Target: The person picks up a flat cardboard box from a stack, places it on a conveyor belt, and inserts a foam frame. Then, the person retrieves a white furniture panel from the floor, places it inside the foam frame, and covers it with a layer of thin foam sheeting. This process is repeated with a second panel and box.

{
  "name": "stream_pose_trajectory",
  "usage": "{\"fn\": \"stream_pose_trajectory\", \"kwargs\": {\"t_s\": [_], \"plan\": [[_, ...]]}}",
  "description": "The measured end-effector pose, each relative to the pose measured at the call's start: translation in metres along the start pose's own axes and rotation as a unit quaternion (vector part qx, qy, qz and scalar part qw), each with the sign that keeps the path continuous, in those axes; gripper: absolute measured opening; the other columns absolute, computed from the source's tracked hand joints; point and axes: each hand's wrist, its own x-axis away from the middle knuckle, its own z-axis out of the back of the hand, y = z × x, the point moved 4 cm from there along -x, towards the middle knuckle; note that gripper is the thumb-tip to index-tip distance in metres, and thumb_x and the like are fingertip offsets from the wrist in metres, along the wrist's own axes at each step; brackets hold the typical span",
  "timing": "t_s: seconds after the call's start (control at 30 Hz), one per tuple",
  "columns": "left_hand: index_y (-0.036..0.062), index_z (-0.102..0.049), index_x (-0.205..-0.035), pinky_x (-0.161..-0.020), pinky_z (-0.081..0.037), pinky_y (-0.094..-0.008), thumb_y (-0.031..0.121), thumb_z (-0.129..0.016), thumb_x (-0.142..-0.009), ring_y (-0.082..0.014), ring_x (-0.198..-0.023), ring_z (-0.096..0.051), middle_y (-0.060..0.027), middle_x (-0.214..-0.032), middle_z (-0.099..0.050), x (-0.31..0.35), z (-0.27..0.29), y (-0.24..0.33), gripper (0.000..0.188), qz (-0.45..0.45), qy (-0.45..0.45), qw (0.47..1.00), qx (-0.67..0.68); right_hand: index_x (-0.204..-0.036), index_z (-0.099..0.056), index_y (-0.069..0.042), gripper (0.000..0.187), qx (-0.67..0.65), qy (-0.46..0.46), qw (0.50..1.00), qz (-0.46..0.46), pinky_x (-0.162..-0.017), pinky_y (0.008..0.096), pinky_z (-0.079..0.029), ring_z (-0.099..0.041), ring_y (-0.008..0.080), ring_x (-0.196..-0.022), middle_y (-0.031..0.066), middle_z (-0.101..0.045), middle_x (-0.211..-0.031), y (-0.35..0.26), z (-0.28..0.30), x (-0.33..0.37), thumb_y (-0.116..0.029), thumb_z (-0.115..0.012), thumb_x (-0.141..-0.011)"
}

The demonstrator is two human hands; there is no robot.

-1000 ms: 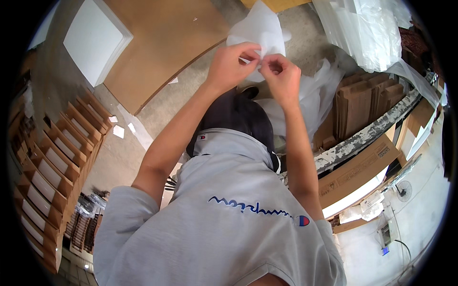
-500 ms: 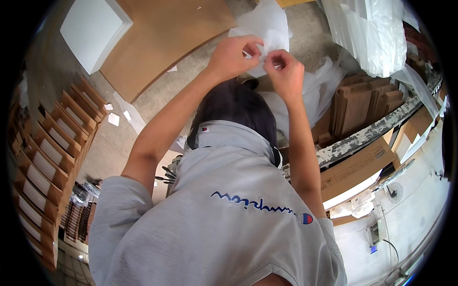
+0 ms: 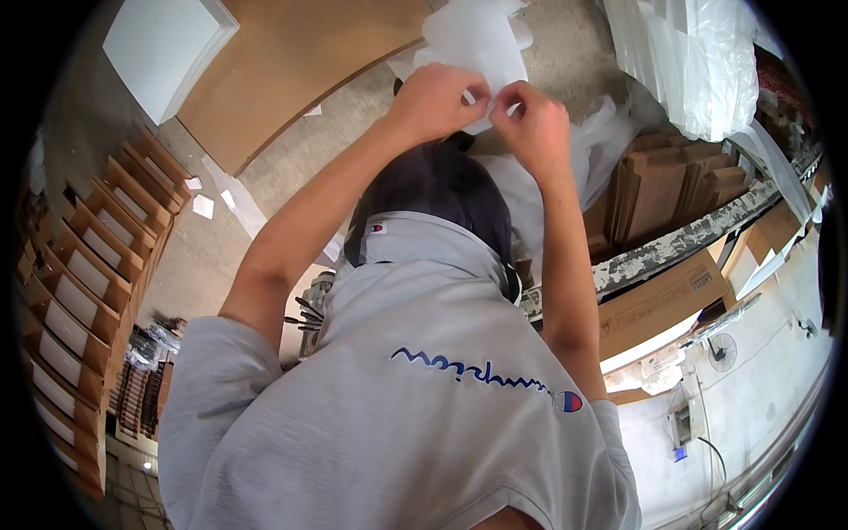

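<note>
Both hands are raised together at the upper middle, with thumb and forefinger pinched on each. My left hand (image 3: 435, 104) and my right hand (image 3: 537, 128) almost touch at the fingertips. Between and just beyond them hangs a thin white translucent plastic sheet (image 3: 477, 44), its edge at my fingertips. Whether it is a bag or a flat sheet I cannot tell. More crumpled translucent film (image 3: 594, 146) lies beside my right wrist.
A large brown board (image 3: 309, 53) lies at the upper left, bearing a stack of white panels (image 3: 163, 53). Slotted wooden racks (image 3: 97, 238) stand at left. Brown cardboard pieces (image 3: 658, 190), a plastic-wrapped bundle (image 3: 693, 71) and a carton (image 3: 662, 300) are at right. Paper scraps (image 3: 203, 206) litter the floor.
My fingertips have come closer together, the right hand shifting slightly up. The plastic sheet hangs a little differently, and the whole view has shifted slightly.
</note>
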Motion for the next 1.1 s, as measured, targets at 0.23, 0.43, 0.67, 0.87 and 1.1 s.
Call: {"fn": "stream_pose_trajectory", "kwargs": {"t_s": [0.23, 0.43, 0.67, 0.87, 1.1], "plan": [[0.0029, -0.066, -0.090, -0.070, -0.052, -0.0306, 0.015, -0.065, -0.080, -0.0155, -0.083, -0.069, -0.0073, -0.085, -0.069, -0.002, -0.010, -0.031, 0.016, -0.001, 0.055, 0.996, 0.063, -0.081, -0.064, -0.003, 0.010, -0.067, 0.065, 0.994, -0.058, -0.065, 0.0326, -0.052, -0.068, 0.0200, -0.069, 0.0085, -0.069, -0.073, 0.014, 0.006, 0.005, -0.012, -0.066, -0.078], [0.0056, -0.062, -0.093, -0.069, -0.049, -0.0277, 0.016, -0.062, -0.086, -0.0067, -0.078, -0.056, 0.0026, -0.082, -0.059, -0.010, -0.032, -0.119, 0.013, 0.162, 0.107, 0.917, 0.349, -0.095, -0.057, 0.005, 0.019, -0.527, 0.153, 0.801, -0.238, -0.068, 0.0275, -0.051, -0.067, 0.0179, -0.079, 0.0142, -0.070, -0.088, 0.060, -0.024, 0.003, -0.011, -0.064, -0.088], [0.0052, -0.061, -0.093, -0.071, -0.050, -0.0228, 0.017, -0.063, -0.090, -0.0054, -0.081, -0.057, 0.0024, -0.084, -0.060, 0.001, -0.040, -0.062, 0.013, 0.191, 0.106, 0.870, 0.441, -0.091, -0.065, 0.001, 0.025, -0.185, 0.091, 0.974, -0.093, -0.066, 0.0330, -0.051, -0.063, 0.0193, -0.069, 0.0115, -0.066, -0.087, 0.005, -0.036, -0.002, -0.022, -0.072, -0.084], [0.0027, -0.063, -0.095, -0.072, -0.051, -0.0233, 0.015, -0.063, -0.093, -0.0064, -0.083, -0.060, 0.0000, -0.088, -0.065, 0.004, -0.043, -0.072, 0.012, 0.067, 0.066, 0.933, 0.348, -0.084, -0.070, -0.001, 0.021, -0.124, 0.041, 0.988, -0.079, -0.064, 0.0344, -0.049, -0.061, 0.0221, -0.066, 0.0114, -0.065, -0.083, 0.005, -0.028, -0.002, -0.022, -0.071, -0.083], [0.0025, -0.062, -0.099, -0.073, -0.052, -0.0250, 0.013, -0.061, -0.093, -0.0100, -0.084, -0.062, -0.0046, -0.092, -0.067, 0.011, -0.041, -0.056, 0.012, 0.126, 0.095, 0.910, 0.384, -0.089, -0.068, 0.000, 0.024, -0.222, 0.021, 0.971, -0.087, -0.066, 0.0334, -0.049, -0.062, 0.0173, -0.071, 0.0106, -0.067, -0.083, 0.026, -0.020, 0.004, -0.023, -0.065, -0.089]]}}
